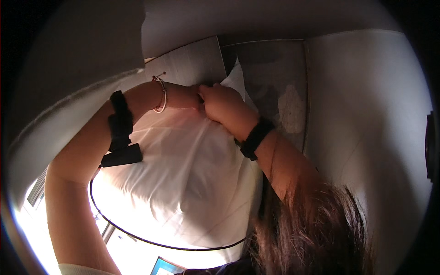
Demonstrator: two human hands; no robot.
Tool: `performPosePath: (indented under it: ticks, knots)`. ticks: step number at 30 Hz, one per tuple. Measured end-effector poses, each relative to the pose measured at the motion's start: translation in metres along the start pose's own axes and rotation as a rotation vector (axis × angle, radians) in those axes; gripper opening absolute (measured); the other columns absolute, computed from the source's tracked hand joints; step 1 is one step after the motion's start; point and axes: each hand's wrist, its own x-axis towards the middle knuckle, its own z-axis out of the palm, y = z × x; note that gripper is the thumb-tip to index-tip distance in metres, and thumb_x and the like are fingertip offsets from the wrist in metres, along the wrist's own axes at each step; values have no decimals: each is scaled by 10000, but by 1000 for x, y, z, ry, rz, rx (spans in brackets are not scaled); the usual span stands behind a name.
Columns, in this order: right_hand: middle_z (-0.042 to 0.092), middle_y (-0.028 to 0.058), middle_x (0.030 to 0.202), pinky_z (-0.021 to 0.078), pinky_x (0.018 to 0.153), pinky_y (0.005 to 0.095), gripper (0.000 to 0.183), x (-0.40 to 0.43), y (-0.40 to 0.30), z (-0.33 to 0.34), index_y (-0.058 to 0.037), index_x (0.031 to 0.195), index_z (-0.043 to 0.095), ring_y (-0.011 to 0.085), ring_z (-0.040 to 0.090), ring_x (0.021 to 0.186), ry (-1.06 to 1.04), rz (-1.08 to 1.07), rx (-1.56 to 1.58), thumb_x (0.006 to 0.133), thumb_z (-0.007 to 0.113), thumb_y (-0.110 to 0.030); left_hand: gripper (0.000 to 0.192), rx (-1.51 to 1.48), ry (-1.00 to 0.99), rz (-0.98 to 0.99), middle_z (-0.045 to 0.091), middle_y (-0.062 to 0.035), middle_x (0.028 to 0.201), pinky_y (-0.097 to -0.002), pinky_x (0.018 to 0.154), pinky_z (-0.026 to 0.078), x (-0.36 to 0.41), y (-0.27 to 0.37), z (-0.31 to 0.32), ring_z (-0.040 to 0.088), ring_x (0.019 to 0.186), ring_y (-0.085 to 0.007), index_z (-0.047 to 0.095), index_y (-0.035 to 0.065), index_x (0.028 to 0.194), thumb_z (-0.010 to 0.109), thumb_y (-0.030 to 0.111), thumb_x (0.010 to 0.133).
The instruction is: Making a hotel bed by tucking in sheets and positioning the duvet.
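White cloth, smooth and bulging with soft creases, hangs below my hands and fills the middle of the view. Its upper edge is pinched in my right hand, and a pointed corner of it sticks up behind the knuckles. My left hand meets the right one at the same edge. Its fingers are mostly hidden, but they appear closed on the cloth. Whether the cloth covers something padded, I cannot tell. Both arms are raised and bent inward, each with a black strap; a corded bracelet circles my left wrist.
A grey panel and a darker panel with a pale worn patch stand behind my hands. To the right rises a pale wall. A black cable loops below the cloth. A lit screen shows at the bottom, beside loose hair.
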Motion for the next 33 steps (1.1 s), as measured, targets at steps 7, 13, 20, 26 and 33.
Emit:
performPosePath:
  ticks: [7,13,20,26,33]
  knots:
    - [624,101,756,478,660,353,189,-8,11,0,-90,807,639,268,610,727,-55,23,6,750,514,-220,561,15,237,-5,374,-150,1285,-322,926,333,-37,7,14,455,1100,-267,268,106,1305,411,410,856]
    - [628,109,848,461,733,356,214,-5,13,-17,-96,820,649,254,592,850,-209,346,204,737,555,-270,486,-185,164,111,373,-167,1280,-329,965,309,-91,25,30,436,1132,-283,295,104,1296,377,351,885]
    - [623,90,907,449,776,340,193,-10,37,5,-148,830,654,247,581,880,-170,291,282,728,552,-276,600,121,481,379,353,-191,1282,-378,991,273,-165,62,94,338,1195,-324,353,26,1252,424,465,849]
    - [623,98,860,442,741,272,174,-33,32,-20,-54,907,618,185,590,803,350,315,465,783,523,-130,594,172,704,470,448,-199,1197,-380,926,343,-143,48,103,440,1102,-324,390,25,1233,410,478,849]
    - [611,110,950,425,779,261,247,-55,-47,-50,-38,948,602,160,568,889,-88,-214,862,848,434,-188,366,66,366,201,521,-154,1112,-342,816,422,-128,30,77,555,923,-268,461,39,1152,353,278,897]
